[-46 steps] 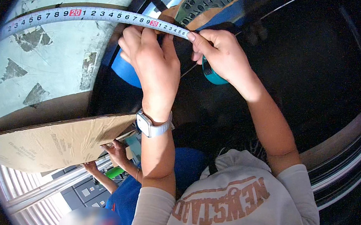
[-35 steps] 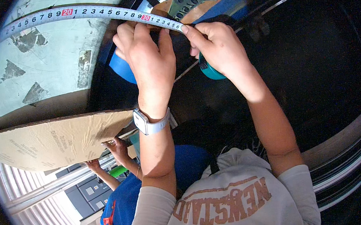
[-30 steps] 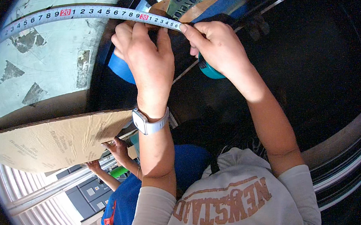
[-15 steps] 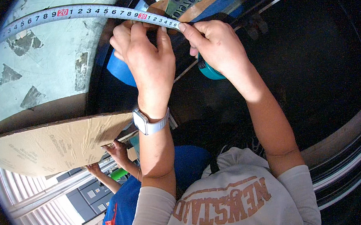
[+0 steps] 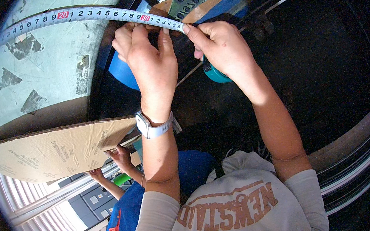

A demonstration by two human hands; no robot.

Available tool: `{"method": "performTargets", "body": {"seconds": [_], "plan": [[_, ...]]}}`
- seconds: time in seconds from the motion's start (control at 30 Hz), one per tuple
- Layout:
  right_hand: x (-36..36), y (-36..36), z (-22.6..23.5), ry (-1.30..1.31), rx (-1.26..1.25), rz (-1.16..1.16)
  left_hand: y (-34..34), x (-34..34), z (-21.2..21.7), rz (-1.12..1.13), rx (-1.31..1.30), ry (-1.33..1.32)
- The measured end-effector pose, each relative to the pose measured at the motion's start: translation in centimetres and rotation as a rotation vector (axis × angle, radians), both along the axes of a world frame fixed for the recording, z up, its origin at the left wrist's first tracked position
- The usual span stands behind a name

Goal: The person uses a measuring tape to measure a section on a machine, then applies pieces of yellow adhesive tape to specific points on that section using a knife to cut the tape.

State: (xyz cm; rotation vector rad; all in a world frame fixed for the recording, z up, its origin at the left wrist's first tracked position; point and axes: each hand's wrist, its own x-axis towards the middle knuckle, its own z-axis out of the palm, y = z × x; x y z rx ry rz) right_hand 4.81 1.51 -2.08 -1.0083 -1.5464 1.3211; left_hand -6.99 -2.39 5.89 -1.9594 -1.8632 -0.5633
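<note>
We see the left hand (image 5: pixel 151 62) with its grip closed, pinching the tape measure blade (image 5: pixel 92 14) against a dark curved surface (image 5: pixel 318 63). The right hand (image 5: pixel 223 48) pinches the blade's near end with thumb and forefinger while its other fingers curl around the teal tape case (image 5: pixel 215 74). The blade runs leftward over a pale, patchy panel (image 5: pixel 40 74). Below, another person's hands (image 5: pixel 119 156) support a cardboard sheet (image 5: pixel 54 148).

A glossy white measuring tape (image 5: pixel 88 15) with a teal plastic case (image 5: pixel 214 73); matt brown cardboard (image 5: pixel 54 148); a pale painted surface (image 5: pixel 49 73), flaked and worn; a smooth watch strap (image 5: pixel 155 128).
</note>
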Motion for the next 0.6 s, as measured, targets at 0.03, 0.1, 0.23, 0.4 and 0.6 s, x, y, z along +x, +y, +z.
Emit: {"method": "performTargets", "body": {"seconds": [0.03, 0.1, 0.23, 0.4, 0.6], "plan": [[0.0, 0.0, 0.0, 0.005, -0.007, 0.004, 0.0, -0.1, 0.0, -0.009, 0.006, 0.001], [0.0, 0.0, 0.1, 0.006, -0.007, 0.006, 0.1, -0.3, 0.0, -0.026, 0.02, 0.003], [-0.2, 0.1, 0.0, -0.007, 0.004, 0.009, 0.2, -0.5, -0.2, -0.021, 0.035, 0.025], [-0.6, -0.1, 0.2, -0.014, 0.004, 0.0, 0.1, -0.3, -0.1, 0.028, 0.006, -0.002], [-0.5, -0.5, -1.1, 0.11, -0.016, 0.102, -0.1, 0.1, 0.3, 0.123, 0.014, -0.099]]}}
